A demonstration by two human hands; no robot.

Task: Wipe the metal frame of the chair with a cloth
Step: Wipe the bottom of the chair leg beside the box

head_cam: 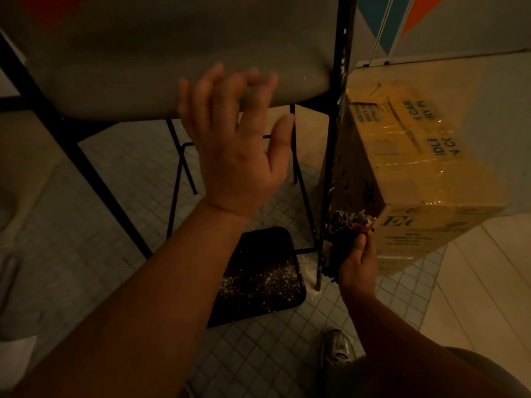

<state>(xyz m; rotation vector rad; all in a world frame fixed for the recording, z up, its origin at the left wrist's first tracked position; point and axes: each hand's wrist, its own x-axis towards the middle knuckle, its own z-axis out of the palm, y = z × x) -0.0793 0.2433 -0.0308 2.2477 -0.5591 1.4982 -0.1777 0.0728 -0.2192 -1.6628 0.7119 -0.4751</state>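
Dim view from above. The left hand (238, 145) has its fingers spread and relaxed against the front edge of a pale chair seat (161, 58). Low on the right, the right hand (357, 264) grips a dark bunched cloth (343, 225), seemingly pressed to the black metal chair leg (330, 156), just beside a yellow cardboard box (408, 156) on tiled floor (109, 196).

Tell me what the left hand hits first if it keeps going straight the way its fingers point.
Most likely the grey chair seat: the left hand is open, its fingers aimed up at the seat's front edge. Blur and unclear depth hide whether they already touch.
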